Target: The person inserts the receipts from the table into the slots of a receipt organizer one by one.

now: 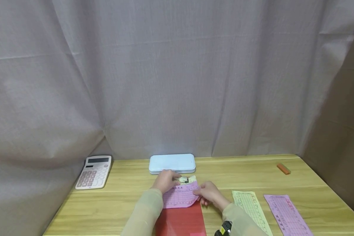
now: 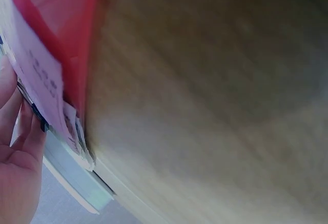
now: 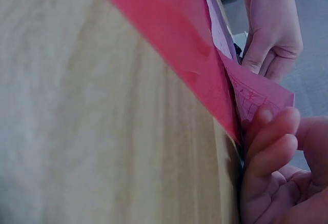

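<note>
A pink printed slip (image 1: 181, 196) with a grid lies over the upper part of a red folder (image 1: 181, 219). Above its top edge show a yellow slip (image 1: 192, 179) and a clip (image 1: 186, 180) with a dark part. My left hand (image 1: 166, 181) holds the pink slip's upper left, its fingers close beside the clip; the left wrist view shows its thumb against the paper, other fingertips partly hidden. With thumb and fingers my right hand (image 1: 208, 193) pinches the slip's right edge, which lifts and bends in the right wrist view.
Behind the folder stands a pale blue case (image 1: 172, 163). A calculator (image 1: 94, 172) is at the left, an orange eraser-like block (image 1: 283, 168) at the back right. Another yellow slip (image 1: 251, 209) and another pink slip (image 1: 288, 214) lie to the right. A grey curtain (image 1: 177, 82) hangs behind.
</note>
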A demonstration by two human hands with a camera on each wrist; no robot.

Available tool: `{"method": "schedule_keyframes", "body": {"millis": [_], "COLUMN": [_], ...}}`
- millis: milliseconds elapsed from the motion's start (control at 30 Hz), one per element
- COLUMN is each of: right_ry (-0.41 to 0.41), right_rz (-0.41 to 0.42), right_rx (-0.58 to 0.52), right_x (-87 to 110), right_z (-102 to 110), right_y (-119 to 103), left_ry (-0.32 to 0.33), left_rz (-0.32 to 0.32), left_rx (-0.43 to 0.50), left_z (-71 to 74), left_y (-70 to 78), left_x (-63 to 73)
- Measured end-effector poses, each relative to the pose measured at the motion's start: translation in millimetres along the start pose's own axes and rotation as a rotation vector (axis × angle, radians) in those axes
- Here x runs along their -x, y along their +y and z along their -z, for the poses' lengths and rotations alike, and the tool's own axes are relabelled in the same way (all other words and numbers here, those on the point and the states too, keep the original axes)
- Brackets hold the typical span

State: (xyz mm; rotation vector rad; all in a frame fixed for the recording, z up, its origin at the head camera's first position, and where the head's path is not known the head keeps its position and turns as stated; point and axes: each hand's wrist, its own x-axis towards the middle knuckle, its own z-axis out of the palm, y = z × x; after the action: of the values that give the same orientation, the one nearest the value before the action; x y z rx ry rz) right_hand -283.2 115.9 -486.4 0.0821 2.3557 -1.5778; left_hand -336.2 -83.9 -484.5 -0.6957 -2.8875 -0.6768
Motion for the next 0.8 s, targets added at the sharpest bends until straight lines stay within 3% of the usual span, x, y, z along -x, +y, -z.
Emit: {"method": "schedule_keyframes", "body": {"millis": [167, 400, 800], "right_ry": [-0.011, 0.000, -0.020], "right_rz": [0.010, 0.039, 0.040], "right_rx": [0.017, 0.045, 0.026], "right_x": [-2.3, -4.2, -3.9], "right_z": [-0.4, 1.3, 2.4], "right_y": [1.0, 4.0, 4.1], "left_ry": [-0.017, -0.073, -0.023], "left_rz": [-0.006, 0.048, 0.024], "left_rx": [0.005, 0.036, -0.018], "left_z": [0.2, -0.1, -1.1], "left_y": [-2.2, -1.8, 1.0], "left_x": [-0.6, -2.5, -3.3]}}
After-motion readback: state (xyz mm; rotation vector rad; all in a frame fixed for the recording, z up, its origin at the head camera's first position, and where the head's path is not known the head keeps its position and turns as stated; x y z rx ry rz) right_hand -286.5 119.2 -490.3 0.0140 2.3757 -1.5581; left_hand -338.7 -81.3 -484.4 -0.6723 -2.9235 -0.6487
